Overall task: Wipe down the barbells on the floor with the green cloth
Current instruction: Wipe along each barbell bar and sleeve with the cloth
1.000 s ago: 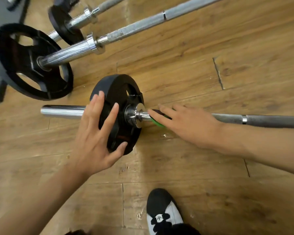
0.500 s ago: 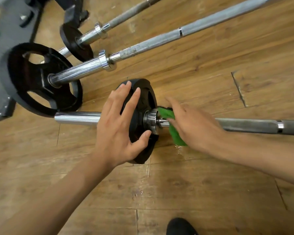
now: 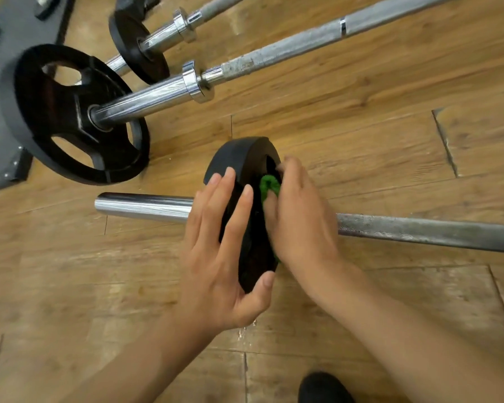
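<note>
Fingers of the left grip lie spread and straight over the small black plate on the nearest barbell. The right grip seems to pinch the bunched green cloth against the plate's inner face, just beside the shaft.

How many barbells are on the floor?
3. The nearest barbell crosses the frame's middle; the middle barbell holds the large plate; the far barbell lies top left. More may lie outside view.
</note>
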Demonstrator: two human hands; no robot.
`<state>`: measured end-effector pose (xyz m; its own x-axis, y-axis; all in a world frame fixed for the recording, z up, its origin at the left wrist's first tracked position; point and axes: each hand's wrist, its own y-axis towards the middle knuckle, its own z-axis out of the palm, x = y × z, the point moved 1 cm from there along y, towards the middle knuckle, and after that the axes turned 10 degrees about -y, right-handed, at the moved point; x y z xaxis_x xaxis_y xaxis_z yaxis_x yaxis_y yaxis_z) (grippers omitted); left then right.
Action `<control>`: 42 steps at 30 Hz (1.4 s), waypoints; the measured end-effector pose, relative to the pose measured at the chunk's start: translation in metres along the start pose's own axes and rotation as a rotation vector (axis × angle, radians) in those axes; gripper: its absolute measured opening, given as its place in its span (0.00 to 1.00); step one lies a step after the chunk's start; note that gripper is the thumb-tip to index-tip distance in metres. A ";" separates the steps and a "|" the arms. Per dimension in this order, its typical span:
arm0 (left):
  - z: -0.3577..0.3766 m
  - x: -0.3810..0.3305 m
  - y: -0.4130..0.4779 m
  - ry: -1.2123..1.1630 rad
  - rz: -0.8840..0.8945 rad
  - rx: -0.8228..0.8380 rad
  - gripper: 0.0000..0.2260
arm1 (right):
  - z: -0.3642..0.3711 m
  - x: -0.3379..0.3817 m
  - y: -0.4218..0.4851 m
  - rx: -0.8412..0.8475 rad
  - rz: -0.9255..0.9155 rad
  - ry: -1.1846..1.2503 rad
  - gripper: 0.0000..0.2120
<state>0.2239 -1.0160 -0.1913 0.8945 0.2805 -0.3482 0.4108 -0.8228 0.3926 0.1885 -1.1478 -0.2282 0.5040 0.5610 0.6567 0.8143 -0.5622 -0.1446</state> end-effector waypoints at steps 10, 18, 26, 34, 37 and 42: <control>-0.012 0.014 0.032 -0.012 -0.043 0.124 0.37 | -0.003 0.001 0.010 0.036 0.097 -0.248 0.19; -0.009 0.021 0.048 -0.033 -0.059 0.147 0.39 | -0.002 0.001 0.002 0.070 0.030 -0.223 0.19; -0.009 0.022 0.053 -0.045 -0.089 0.149 0.38 | 0.010 0.004 -0.026 -0.015 -0.034 -0.243 0.25; -0.008 0.016 0.046 -0.060 -0.088 0.109 0.38 | -0.009 0.009 -0.001 0.063 0.015 -0.232 0.30; -0.007 0.010 0.030 -0.070 -0.071 0.051 0.36 | -0.004 0.009 -0.033 0.138 -0.064 -0.189 0.37; -0.005 -0.001 0.005 -0.035 -0.057 -0.023 0.34 | -0.017 -0.011 0.008 0.295 -0.034 -0.115 0.32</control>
<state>0.2261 -1.0176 -0.1851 0.8629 0.3087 -0.4001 0.4653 -0.7944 0.3905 0.1845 -1.1689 -0.2235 0.4906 0.6510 0.5792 0.8711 -0.3510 -0.3434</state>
